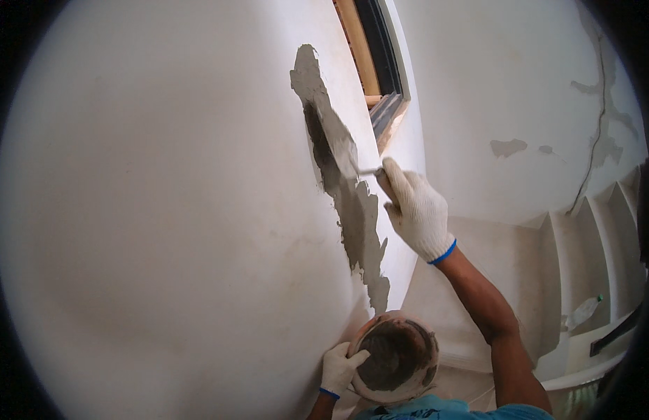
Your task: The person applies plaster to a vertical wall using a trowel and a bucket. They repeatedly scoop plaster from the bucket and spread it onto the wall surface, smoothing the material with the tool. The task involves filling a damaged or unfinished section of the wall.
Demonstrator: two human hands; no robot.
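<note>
The right hand (417,210), nearer the long, slanting mortar patch (356,224), grips a trowel (343,143) along it while the left hand (340,369) clasps a bucket (412,378) below it.

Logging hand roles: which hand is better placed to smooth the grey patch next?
Likely the right hand: it holds the trowel at the grey patch, while the left hand grips the bucket.
</note>
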